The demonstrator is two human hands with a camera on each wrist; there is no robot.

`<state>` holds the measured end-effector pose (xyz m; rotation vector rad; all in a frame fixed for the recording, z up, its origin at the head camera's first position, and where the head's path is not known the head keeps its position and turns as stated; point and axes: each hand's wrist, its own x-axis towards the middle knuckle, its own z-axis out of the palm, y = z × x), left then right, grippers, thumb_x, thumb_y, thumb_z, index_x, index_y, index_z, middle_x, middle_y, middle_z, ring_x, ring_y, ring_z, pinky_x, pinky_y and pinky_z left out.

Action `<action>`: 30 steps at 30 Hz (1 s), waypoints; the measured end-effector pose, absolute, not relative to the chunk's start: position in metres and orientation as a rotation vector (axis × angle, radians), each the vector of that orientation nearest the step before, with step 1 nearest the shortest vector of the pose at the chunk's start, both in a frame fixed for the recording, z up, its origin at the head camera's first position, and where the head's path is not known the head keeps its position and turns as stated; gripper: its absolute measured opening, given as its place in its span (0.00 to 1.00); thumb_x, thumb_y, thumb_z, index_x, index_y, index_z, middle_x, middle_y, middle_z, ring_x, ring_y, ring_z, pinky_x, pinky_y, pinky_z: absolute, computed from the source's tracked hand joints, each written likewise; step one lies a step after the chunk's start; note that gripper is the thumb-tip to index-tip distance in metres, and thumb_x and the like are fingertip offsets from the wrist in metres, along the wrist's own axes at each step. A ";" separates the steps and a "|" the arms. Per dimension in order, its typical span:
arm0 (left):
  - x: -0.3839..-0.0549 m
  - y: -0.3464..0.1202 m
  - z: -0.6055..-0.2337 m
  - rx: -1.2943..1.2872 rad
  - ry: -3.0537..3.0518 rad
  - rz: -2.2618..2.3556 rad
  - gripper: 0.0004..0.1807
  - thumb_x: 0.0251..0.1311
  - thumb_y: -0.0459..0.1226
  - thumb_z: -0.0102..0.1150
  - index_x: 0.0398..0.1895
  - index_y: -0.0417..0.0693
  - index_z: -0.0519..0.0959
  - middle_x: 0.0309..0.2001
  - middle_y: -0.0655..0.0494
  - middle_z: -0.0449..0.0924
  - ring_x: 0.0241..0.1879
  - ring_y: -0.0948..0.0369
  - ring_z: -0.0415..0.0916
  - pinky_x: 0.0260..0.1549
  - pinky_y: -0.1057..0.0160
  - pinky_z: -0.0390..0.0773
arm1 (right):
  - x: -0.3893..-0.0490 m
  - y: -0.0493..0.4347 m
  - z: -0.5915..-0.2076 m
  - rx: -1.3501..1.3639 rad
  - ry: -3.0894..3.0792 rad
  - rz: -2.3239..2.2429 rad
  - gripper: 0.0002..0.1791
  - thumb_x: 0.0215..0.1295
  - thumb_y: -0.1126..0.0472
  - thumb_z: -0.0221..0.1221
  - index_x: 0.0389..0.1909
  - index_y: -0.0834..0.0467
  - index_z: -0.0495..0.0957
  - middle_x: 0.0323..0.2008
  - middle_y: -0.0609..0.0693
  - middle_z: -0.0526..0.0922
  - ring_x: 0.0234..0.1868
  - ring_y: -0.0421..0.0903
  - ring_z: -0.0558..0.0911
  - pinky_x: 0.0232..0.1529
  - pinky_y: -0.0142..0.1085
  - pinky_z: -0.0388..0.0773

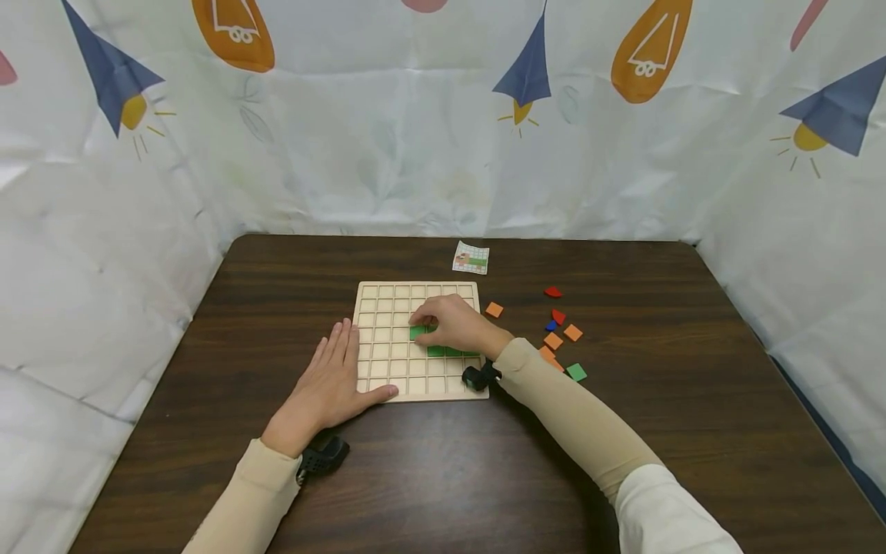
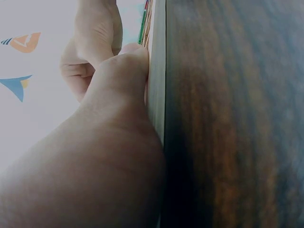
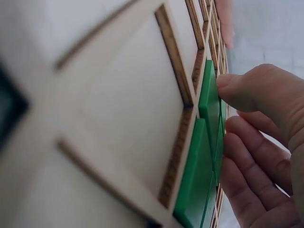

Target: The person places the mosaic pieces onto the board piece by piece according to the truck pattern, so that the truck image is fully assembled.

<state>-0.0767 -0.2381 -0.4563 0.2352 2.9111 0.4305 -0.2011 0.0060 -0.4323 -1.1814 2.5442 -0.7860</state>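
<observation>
A green tile [image 1: 418, 332] is held between the thumb and fingertips of the right hand [image 1: 457, 323], low over the middle of the gridded wooden board [image 1: 384, 369]. The tile is set to the left of the palm, at the fingertips; it is square, so no long axis is shown. A row of green tiles [image 1: 438, 352] is placed on its near side, extended to the right and partly covered by the hand; whether the held tile is fully seated cannot be told. By the left hand [image 1: 332, 385], nothing is gripped: its fingers are laid straight along the board's left edge, its thumb across the near edge. The tile is reached more closely by the right hand.
</observation>
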 end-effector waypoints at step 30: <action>-0.076 -0.236 -0.454 0.241 2.914 0.435 0.73 0.57 0.81 0.45 0.83 0.31 0.37 0.84 0.33 0.31 0.84 0.37 0.33 0.81 0.34 0.42 | -0.195 0.051 -0.416 -1.154 2.620 -0.798 0.19 0.65 0.55 0.70 0.55 0.55 0.86 0.50 0.48 0.88 0.49 0.44 0.86 0.52 0.34 0.85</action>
